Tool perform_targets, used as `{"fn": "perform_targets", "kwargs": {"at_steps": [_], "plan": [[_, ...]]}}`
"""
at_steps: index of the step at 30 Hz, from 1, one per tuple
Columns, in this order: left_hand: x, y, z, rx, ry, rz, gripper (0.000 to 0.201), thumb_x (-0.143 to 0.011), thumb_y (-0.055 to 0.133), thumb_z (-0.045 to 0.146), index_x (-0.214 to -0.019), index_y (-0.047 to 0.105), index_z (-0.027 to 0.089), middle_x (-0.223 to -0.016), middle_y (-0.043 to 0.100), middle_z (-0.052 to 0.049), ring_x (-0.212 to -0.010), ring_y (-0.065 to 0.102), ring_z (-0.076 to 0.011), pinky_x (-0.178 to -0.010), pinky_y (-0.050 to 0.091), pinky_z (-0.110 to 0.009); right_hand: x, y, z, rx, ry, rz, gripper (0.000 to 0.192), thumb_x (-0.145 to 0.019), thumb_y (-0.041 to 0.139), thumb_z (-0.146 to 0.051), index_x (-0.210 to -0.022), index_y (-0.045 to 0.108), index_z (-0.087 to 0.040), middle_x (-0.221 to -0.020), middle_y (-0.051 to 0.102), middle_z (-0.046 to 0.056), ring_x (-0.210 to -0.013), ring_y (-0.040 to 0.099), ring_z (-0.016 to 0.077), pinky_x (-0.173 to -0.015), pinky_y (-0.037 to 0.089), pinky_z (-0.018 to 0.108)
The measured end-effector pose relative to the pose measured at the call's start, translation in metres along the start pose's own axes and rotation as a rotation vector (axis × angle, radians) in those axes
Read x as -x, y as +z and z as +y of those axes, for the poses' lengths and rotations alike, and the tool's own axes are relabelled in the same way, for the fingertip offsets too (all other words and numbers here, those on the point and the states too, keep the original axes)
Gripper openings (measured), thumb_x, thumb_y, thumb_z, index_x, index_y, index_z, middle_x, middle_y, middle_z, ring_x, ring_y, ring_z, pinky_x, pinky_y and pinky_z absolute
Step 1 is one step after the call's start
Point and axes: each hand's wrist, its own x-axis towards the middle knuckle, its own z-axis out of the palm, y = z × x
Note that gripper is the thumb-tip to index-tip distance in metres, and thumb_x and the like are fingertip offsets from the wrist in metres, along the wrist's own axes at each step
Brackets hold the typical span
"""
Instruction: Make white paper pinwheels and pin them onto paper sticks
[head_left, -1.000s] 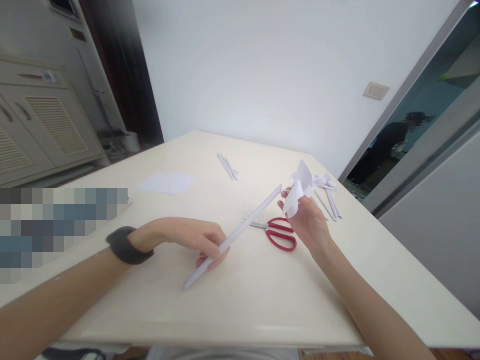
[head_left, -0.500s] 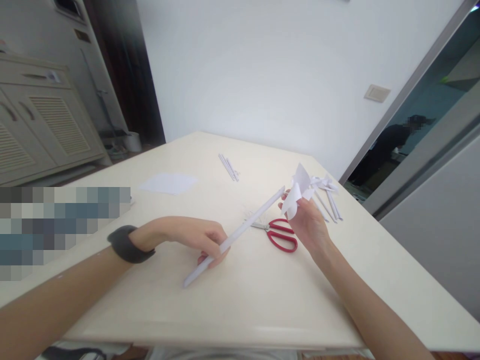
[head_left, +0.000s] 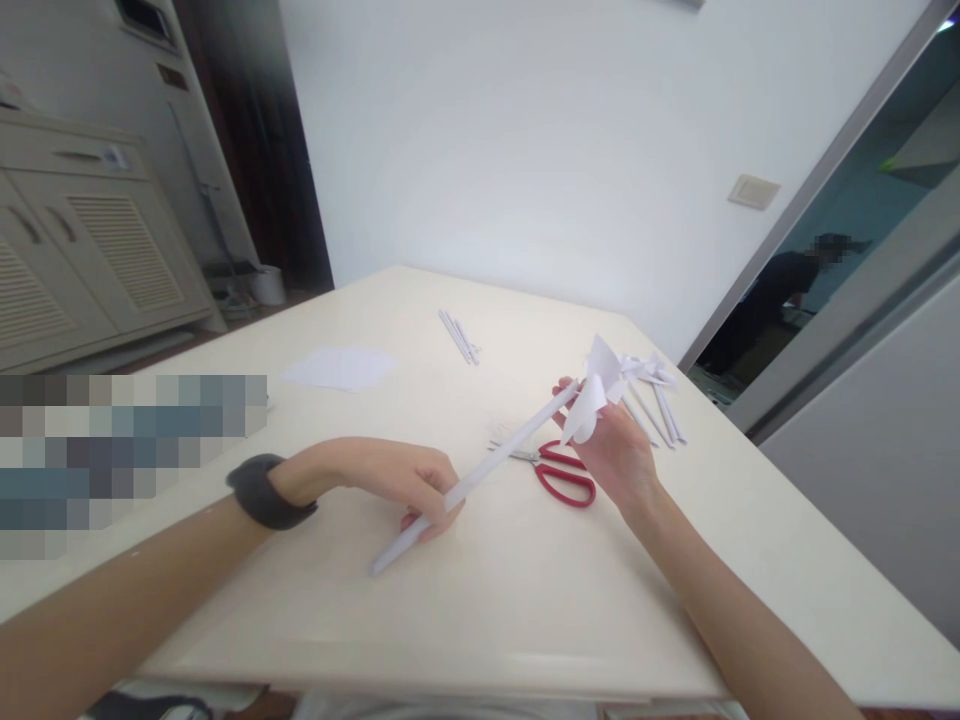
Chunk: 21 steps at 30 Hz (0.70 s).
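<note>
My left hand [head_left: 409,485] grips a long rolled white paper stick [head_left: 487,468] low on its length, and the stick slants up to the right above the cream table [head_left: 480,620]. My right hand [head_left: 615,450] holds a folded white paper pinwheel [head_left: 600,385], and the stick's upper tip touches it. A dark band sits on my left wrist. Red-handled scissors [head_left: 559,472] lie on the table just below my right hand.
More white paper sticks and folded pieces [head_left: 656,395] lie behind my right hand. A small bundle of sticks [head_left: 459,335] and a white sheet [head_left: 341,367] rest farther back. Cabinets [head_left: 82,260] stand at left; a person [head_left: 780,300] is seen through the doorway at right.
The stick's upper tip has moved right and now meets the pinwheel in my right hand. Both hands stay nearly in place.
</note>
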Motion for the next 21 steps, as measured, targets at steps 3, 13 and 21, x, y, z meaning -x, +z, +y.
{"fn": "perform_targets", "kwargs": {"at_steps": [3, 13, 21], "plan": [[-0.0001, 0.001, 0.0004, -0.003, 0.009, -0.038, 0.012, -0.073, 0.052, 0.017, -0.065, 0.06, 0.015, -0.059, 0.056, 0.001, -0.052, 0.049, -0.0104, -0.052, 0.041, -0.02, 0.0002, -0.0019, -0.0007, -0.003, 0.011, -0.035, 0.014, -0.075, 0.056, -0.03, -0.085, 0.065, -0.026, -0.099, 0.064, 0.001, -0.099, 0.055, 0.0203, -0.085, 0.043, 0.034], [-0.002, 0.0049, 0.0065, -0.028, 0.069, -0.108, 0.015, -0.077, 0.056, 0.025, -0.067, 0.061, 0.015, -0.063, 0.059, -0.001, -0.058, 0.052, -0.0122, -0.057, 0.042, -0.02, 0.0019, -0.0011, -0.0057, -0.054, 0.018, -0.116, 0.017, -0.068, 0.064, -0.035, -0.083, 0.063, -0.026, -0.104, 0.062, 0.001, -0.099, 0.054, 0.0205, -0.086, 0.044, 0.036], [-0.006, 0.0061, 0.0037, 0.052, 0.13, 0.023, 0.021, -0.071, 0.068, 0.034, -0.078, 0.059, 0.016, -0.068, 0.056, 0.0, -0.06, 0.05, -0.0112, -0.056, 0.043, -0.02, -0.0003, -0.0043, -0.0043, -0.083, 0.019, -0.153, 0.017, -0.072, 0.062, -0.035, -0.087, 0.062, -0.028, -0.102, 0.062, 0.0, -0.1, 0.052, 0.0191, -0.088, 0.043, 0.034]]}}
